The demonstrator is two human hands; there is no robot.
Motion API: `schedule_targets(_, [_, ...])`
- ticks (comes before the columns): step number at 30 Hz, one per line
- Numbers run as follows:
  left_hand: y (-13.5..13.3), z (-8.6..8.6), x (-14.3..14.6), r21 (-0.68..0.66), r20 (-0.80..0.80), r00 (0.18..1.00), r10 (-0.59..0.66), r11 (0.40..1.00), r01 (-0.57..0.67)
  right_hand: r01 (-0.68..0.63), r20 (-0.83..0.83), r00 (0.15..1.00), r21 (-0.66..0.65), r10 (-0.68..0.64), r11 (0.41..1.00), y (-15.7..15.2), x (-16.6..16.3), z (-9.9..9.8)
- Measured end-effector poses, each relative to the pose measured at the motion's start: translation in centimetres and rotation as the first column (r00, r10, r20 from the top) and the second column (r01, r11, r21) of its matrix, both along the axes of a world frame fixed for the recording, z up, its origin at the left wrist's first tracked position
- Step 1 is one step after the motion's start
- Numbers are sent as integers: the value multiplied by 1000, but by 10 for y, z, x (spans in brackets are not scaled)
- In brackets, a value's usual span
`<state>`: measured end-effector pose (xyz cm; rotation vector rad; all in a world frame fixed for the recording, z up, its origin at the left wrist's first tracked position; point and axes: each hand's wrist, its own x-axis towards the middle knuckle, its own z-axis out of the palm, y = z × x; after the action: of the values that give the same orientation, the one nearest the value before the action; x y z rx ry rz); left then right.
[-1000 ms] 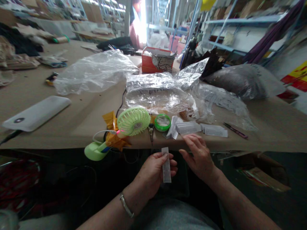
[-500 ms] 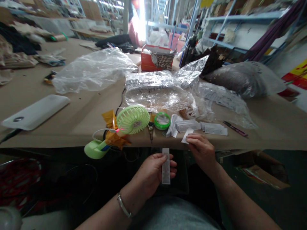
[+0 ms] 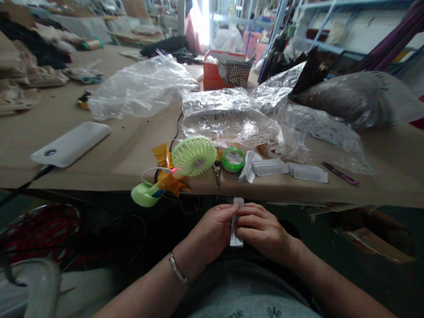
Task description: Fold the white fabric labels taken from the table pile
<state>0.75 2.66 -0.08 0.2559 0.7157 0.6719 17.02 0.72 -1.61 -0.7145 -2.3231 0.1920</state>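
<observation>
Below the table's front edge, my left hand [image 3: 213, 232] pinches a narrow white paper label [image 3: 236, 240] held upright between thumb and fingers. My right hand [image 3: 266, 229] is closed against the label's right side, its fingers bent across the front. The small white slip it carried now lies at the label, though my fingers hide most of it. On the table just beyond are a stack of printed labels [image 3: 270, 167], a second row of labels [image 3: 310, 173] and a round green tin [image 3: 233, 159] with pale contents.
A green handheld fan [image 3: 194, 155] with orange tape stands left of a small screwdriver-like tool [image 3: 217, 174]. Pink-handled tweezers or snips [image 3: 341, 173] lie to the right. Clear plastic bags [image 3: 228, 117], a red box [image 3: 213, 76] and a white power bank [image 3: 71, 144] occupy the table [image 3: 132, 165].
My right hand has come down and left from the label pile with a slip, meeting the label in my left hand. The whole view has shifted slightly.
</observation>
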Motion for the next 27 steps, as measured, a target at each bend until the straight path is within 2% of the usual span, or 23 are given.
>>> schedule_targets(8, [-4, -2, 3, -21, -89, 996, 17, 1000, -19, -12, -45, 999, -65, 9, 998, -6, 1, 5])
schedule_targets(10, [-4, -3, 1, -25, -141, 990, -3, 1000, 0, 88, -57, 994, -51, -90, 995, -4, 16, 7])
schedule_targets(11, [-4, -3, -1, -40, -170, 985, -29, 999, 22, 194, -46, 980, -33, -195, 980, -2, 27, 7])
schedule_targets(12, [-3, -3, -1, -47, -203, 978, -42, 998, 33, 328, -26, 944, -5, -328, 945, 1, 40, 6])
schedule_targets(13, [-3, -3, -2, -50, -232, 971, -49, 998, 39, 478, 3, 878, 29, -478, 878, 4, 54, 4])
schedule_targets(15, [-2, -2, -2, -54, -269, 962, -58, 998, 45, 715, 79, 684, 119, -725, 689, 10, 81, -1])
schedule_targets(16, [-2, -2, -1, -56, -274, 960, -61, 997, 47, 774, 122, 600, 163, -790, 613, 12, 92, -5])
schedule_targets(17, [-2, -1, -1, -59, -276, 959, -64, 997, 49, 802, 163, 541, 198, -825, 564, 13, 101, -8])
schedule_targets(18, [-3, -1, 0, -61, -277, 959, -65, 997, 50, 809, 206, 508, 222, -837, 545, 14, 108, -12])
schedule_targets(20, [-3, 0, 2, -65, -286, 956, -67, 997, 50, 798, 248, 497, 247, -832, 550, 13, 117, -18])
schedule_targets(22, [-4, 0, 2, -61, -296, 953, -69, 997, 53, 771, 230, 539, 252, -810, 585, 11, 123, -20])
schedule_targets(27, [-4, 1, 2, -54, -296, 953, -62, 997, 48, 722, 41, 674, 178, -738, 669, 13, 140, -18])
